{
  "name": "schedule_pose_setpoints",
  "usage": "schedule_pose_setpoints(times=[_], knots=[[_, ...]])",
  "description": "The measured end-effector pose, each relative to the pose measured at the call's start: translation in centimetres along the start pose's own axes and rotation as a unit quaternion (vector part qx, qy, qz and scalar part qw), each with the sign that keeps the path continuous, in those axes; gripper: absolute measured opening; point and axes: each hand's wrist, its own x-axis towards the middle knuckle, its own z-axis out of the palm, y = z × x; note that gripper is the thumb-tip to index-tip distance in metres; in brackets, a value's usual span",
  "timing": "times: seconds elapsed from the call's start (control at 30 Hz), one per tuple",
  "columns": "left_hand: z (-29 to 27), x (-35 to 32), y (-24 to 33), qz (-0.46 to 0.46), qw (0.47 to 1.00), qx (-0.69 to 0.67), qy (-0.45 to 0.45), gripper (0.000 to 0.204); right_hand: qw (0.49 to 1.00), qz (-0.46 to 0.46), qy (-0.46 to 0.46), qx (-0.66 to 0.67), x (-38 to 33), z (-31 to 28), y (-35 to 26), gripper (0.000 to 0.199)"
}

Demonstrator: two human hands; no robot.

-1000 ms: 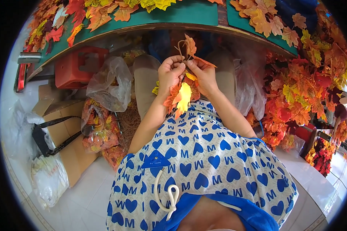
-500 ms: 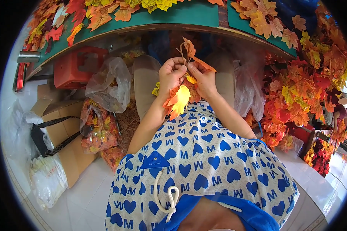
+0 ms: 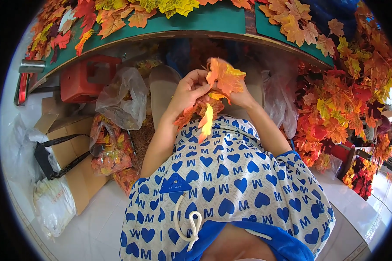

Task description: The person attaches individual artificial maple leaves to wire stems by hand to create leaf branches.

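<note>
Above my lap, my left hand (image 3: 190,90) is closed, thumb and curled fingers pinching a strand of artificial maple leaves (image 3: 187,117). From this grip an orange leaf and a yellow leaf (image 3: 207,120) dangle over my patterned top. My right hand (image 3: 243,96) is beside it, against the same strand. An orange-yellow leaf (image 3: 224,79) stands up in front of that hand and hides its fingers, so its grip does not show. The stem between the two hands is mostly covered by leaves.
A green-topped table (image 3: 204,22) curves across ahead, with loose leaves (image 3: 139,15) on it. To the left are a red stool (image 3: 74,80), a clear plastic bag (image 3: 124,100), bagged leaves (image 3: 113,152) and a cardboard box (image 3: 76,161). Leaf garlands (image 3: 331,108) hang thickly at the right.
An orange-yellow leaf has swung up in front of my right hand, covering its fingers. The hanging yellow leaf has turned edge-on, and my left hand has shifted slightly down and left.
</note>
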Motion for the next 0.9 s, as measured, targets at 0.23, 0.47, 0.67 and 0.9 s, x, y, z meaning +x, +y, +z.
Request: schedule_pose_setpoints(times=[0.23,0.47,0.67,0.9], knots=[[-3.1,0.8,4.0,0.200,0.912,0.352,0.064,0.016,0.970,-0.009,-0.114,-0.213,0.5,-1.0,-2.0,0.025],[-1.1,-0.4,4.9,0.032,0.980,0.192,-0.030,0.016,0.833,-0.193,-0.174,-0.488,2.3,-1.2,-2.7,0.035],[-1.5,-0.5,4.6,0.039,0.982,0.174,-0.067,0.021,0.878,-0.164,-0.128,-0.432,2.8,0.1,-4.1,0.046],[-3.3,0.8,4.2,0.008,0.995,0.065,-0.082,0.024,0.889,-0.162,-0.023,-0.428,2.4,0.0,-2.9,0.039]])
